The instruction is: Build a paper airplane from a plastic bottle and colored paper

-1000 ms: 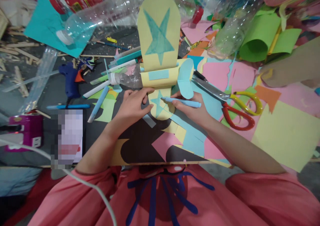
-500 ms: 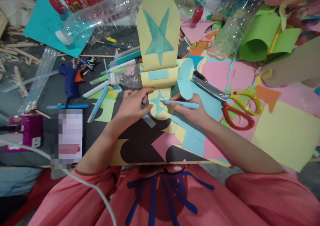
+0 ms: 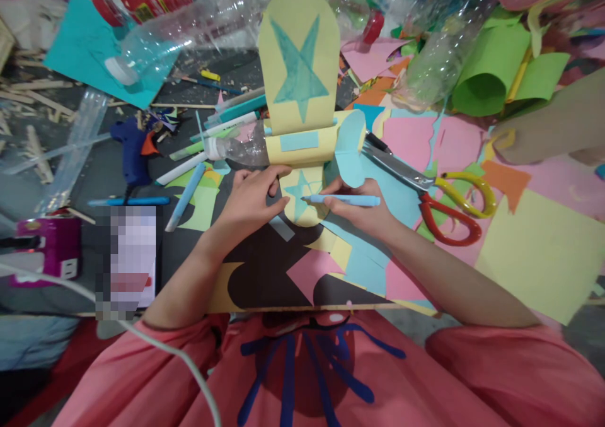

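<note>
My right hand (image 3: 363, 209) is closed round a light blue marker (image 3: 347, 200). Its tip meets a blue star (image 3: 299, 190) drawn on the lower yellow paper wing (image 3: 307, 217). My left hand (image 3: 253, 197) lies at that wing's left edge, thumb and index finger apart and touching the paper. The wing belongs to a model plane made from a clear plastic bottle (image 3: 246, 144) wrapped in a yellow paper band (image 3: 302, 152). An upper yellow wing (image 3: 276, 108) bears a larger star, and a light blue paper tail (image 3: 350, 149) stands at the right.
Scissors (image 3: 428, 181) with red and yellow handles lie to the right among coloured paper scraps (image 3: 409, 142). Several markers (image 3: 186, 197) and a blue glue gun (image 3: 133, 152) lie at the left, near a phone (image 3: 135, 250). Clear bottles (image 3: 174, 33) and green paper rolls (image 3: 491, 67) fill the back.
The marker tip has shifted slightly left and down on the lower star, and the marker now lies more level. My left hand and the plane keep their places.
</note>
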Demonstrator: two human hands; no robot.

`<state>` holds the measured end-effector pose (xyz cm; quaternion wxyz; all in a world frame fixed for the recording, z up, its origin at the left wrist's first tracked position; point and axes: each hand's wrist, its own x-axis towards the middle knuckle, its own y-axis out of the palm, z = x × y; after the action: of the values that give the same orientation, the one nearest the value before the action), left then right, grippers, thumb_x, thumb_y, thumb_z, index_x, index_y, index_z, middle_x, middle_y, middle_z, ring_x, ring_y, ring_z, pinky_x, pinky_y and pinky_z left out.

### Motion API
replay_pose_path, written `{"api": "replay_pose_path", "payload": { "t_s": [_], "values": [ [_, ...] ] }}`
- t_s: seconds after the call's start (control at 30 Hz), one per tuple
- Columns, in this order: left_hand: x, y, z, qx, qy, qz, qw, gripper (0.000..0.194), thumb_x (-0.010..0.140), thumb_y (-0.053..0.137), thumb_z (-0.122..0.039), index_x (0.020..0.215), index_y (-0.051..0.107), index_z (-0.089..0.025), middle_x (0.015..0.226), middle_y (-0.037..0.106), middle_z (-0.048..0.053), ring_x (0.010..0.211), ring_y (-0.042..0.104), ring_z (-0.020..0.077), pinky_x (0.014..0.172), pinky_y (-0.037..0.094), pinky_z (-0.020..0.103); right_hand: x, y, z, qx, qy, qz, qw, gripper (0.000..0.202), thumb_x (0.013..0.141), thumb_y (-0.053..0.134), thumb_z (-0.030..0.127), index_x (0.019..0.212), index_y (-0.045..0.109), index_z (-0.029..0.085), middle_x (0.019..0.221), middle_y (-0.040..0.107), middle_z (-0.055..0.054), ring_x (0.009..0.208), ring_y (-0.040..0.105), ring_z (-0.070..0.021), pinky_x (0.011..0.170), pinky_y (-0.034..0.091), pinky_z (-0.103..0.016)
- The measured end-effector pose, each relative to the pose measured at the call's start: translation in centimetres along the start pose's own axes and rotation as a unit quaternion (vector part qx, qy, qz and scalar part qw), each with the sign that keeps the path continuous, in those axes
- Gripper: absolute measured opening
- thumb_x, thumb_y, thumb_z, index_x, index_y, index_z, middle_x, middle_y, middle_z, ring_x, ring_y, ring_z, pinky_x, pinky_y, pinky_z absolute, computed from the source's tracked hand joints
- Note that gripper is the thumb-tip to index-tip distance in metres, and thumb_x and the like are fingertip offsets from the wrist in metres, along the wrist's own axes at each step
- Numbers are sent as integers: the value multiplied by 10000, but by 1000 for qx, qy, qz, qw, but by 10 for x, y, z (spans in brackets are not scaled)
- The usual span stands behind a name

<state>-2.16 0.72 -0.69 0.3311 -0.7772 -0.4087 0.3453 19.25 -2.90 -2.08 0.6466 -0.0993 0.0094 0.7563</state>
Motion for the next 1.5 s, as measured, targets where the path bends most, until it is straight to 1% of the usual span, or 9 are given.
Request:
{"api": "replay_pose_path", "payload": {
  "t_s": [0.13, 0.33, 0.53, 0.67, 0.87, 1.07, 1.27, 1.37, 1.5],
  "values": [
    [0, 1, 2, 0, 2, 1, 1000, 416, 844, 547, -335, 1246, 566, -232, 811, 545, -21, 813, 553, 183, 919, 314, 376, 1, 3, -3, 3, 3, -85, 996, 167, 677, 699, 339, 694, 698, 173, 606, 638, -12, 579, 551, -143, 531, 449, -287],
    [0, 0, 0, -2, 2, 1, 1000, 415, 843, 545, -325, 1247, 562, -231, 809, 542, -21, 811, 552, 181, 922, 317, 372, 1, 3, -3, -37, 8, -75, 996, 205, 694, 707, 366, 731, 729, 165, 632, 659, -17, 608, 567, -148, 557, 465, -295],
    [0, 0, -1, -2, -1, 1, 1000, 411, 840, 549, -335, 1238, 569, -238, 798, 542, -21, 813, 560, 189, 911, 320, 360, 1, 3, -6, -24, -4, -98, 995, 206, 691, 718, 375, 715, 713, 170, 646, 668, -23, 624, 587, -162, 566, 475, -302],
    [0, 0, 1, -1, 3, -1, 1000, 411, 843, 548, -338, 1242, 565, -242, 809, 553, -21, 807, 557, 187, 913, 316, 364, 1, 3, -3, -29, 2, -81, 996, 205, 692, 711, 374, 716, 705, 170, 628, 651, -13, 601, 559, -148, 560, 461, -296],
    [0, 0, 0, 1, 0, 2, 1000, 414, 841, 552, -333, 1242, 570, -233, 813, 559, -17, 810, 558, 187, 911, 317, 368, 0, 1, 3, -13, 22, -31, 999, 145, 679, 684, 302, 693, 689, 158, 554, 574, 17, 531, 490, -110, 526, 434, -275],
    [0, 1, 1, 1, 4, -1, 1000, 420, 844, 543, -341, 1249, 565, -235, 821, 568, -10, 807, 557, 190, 917, 326, 388, -1, 1, -1, -10, 14, -13, 1000, 165, 679, 691, 327, 674, 687, 162, 594, 621, -12, 577, 535, -132, 531, 435, -273],
    [0, 1, 2, 1, 4, -5, 1000, 411, 843, 547, -355, 1239, 569, -245, 810, 572, -10, 802, 558, 194, 919, 329, 390, 0, -1, 2, -30, -13, 26, 999, 150, 691, 657, 315, 654, 677, 171, 585, 614, -3, 569, 522, -125, 556, 441, -280],
    [0, 2, 2, 0, 6, -7, 1000, 417, 844, 547, -354, 1245, 569, -242, 811, 562, -15, 803, 559, 189, 919, 324, 383, 0, -2, 1, -29, -14, 26, 999, 165, 697, 668, 329, 645, 677, 173, 585, 610, -6, 575, 524, -129, 546, 433, -277],
    [0, 1, 2, -2, 4, -4, 1000, 417, 845, 541, -347, 1247, 570, -238, 814, 552, -17, 813, 562, 190, 910, 317, 369, -1, -2, -4, -16, -19, 36, 999, 193, 749, 689, 359, 717, 695, 169, 627, 625, -7, 590, 541, -131, 560, 444, -276]
  ]
}}
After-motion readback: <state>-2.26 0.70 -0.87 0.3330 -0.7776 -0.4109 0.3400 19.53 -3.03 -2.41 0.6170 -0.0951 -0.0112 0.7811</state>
